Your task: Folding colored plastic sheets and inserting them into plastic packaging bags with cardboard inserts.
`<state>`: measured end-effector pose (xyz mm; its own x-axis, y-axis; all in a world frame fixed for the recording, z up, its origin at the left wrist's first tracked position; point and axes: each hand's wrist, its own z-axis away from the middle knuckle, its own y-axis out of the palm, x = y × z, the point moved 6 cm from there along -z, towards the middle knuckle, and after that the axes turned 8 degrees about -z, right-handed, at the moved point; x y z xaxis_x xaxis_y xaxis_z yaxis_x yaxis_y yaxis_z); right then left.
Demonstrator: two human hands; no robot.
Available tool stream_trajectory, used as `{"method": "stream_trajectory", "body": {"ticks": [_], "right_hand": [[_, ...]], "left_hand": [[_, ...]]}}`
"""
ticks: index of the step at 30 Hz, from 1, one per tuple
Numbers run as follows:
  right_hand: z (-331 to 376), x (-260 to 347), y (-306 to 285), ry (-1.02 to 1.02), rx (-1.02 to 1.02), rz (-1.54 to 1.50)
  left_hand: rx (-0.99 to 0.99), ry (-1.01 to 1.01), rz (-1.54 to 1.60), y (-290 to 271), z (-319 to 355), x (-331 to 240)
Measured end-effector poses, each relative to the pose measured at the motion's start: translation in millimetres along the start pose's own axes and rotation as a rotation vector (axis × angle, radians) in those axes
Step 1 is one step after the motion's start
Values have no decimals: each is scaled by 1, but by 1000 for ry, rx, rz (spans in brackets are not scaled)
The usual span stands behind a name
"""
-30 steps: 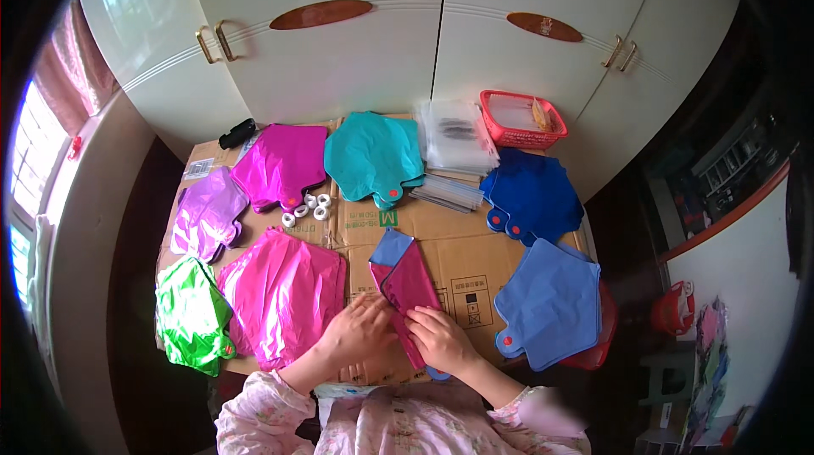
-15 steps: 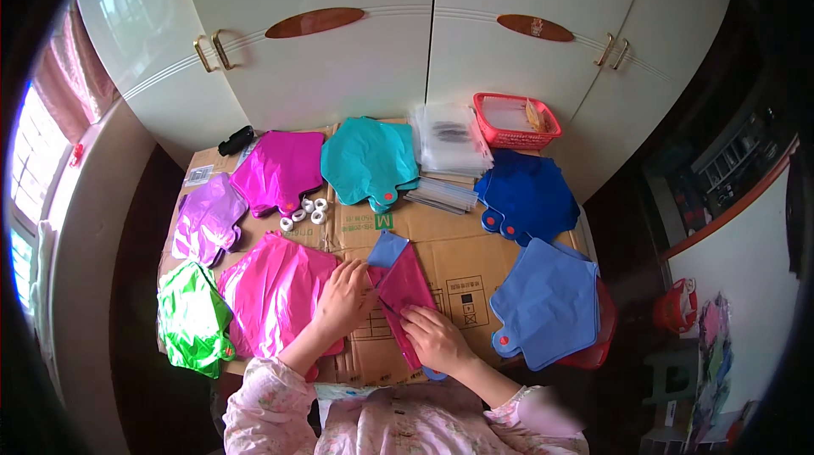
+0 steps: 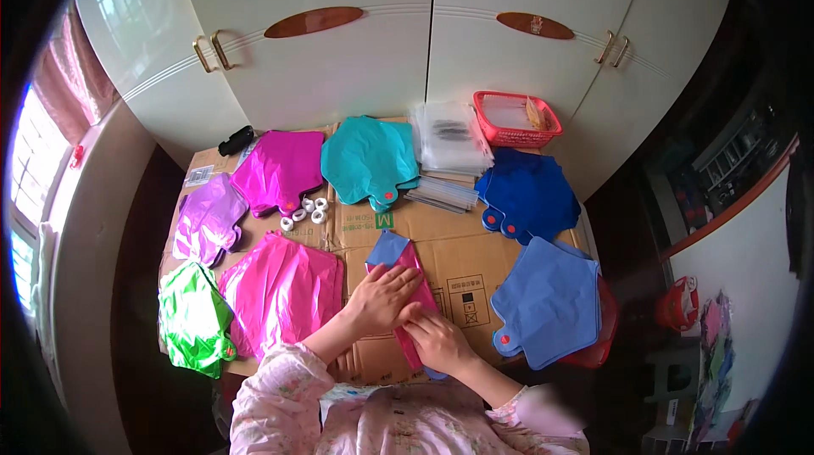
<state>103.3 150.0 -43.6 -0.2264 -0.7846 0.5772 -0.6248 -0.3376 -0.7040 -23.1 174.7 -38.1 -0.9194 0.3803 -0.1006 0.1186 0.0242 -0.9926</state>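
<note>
A narrow folded pink and blue foil sheet (image 3: 409, 261) lies on the cardboard in front of me, its blue corner pointing away. My left hand (image 3: 381, 295) presses flat across its middle, fingers stretched toward the upper right. Just below, my right hand (image 3: 434, 338) rests on the lower part with its fingers extended, its fingertips close to the left palm. Neither hand grips anything visible. The hands cover much of the sheet's middle; a blue end shows near my body. To the left lies a large shiny pink foil sheet (image 3: 278, 298).
Stacks of flat foil sheets ring the cardboard (image 3: 373, 243): green (image 3: 193, 315), lilac (image 3: 206, 217), magenta (image 3: 280, 168), teal (image 3: 365, 158), dark blue (image 3: 532, 196), light blue (image 3: 549, 302). White rings (image 3: 318, 217), clear bags (image 3: 449, 137) and a red basket (image 3: 517, 134) also lie there.
My left hand has moved right and flattened across the folded sheet. The dark line and loose edge between the hands are now covered. My right hand has barely shifted.
</note>
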Motion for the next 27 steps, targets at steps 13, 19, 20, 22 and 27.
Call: {"method": "stream_trajectory", "body": {"ticks": [13,19,20,22,27], "right_hand": [[-3,2,0,-25,36,4],[-1,1,-1,-4,38,4],[-1,1,0,-12,43,7],[-2,2,1,-25,48,10],[-5,7,0,-73,93,26]], "left_hand": [[-401,-598,441,7,21,57],[-303,-741,924,8,23,46],[-242,-755,880,4,26,42],[-205,-735,747,6,30,37],[-100,-633,270,8,39,32]]}}
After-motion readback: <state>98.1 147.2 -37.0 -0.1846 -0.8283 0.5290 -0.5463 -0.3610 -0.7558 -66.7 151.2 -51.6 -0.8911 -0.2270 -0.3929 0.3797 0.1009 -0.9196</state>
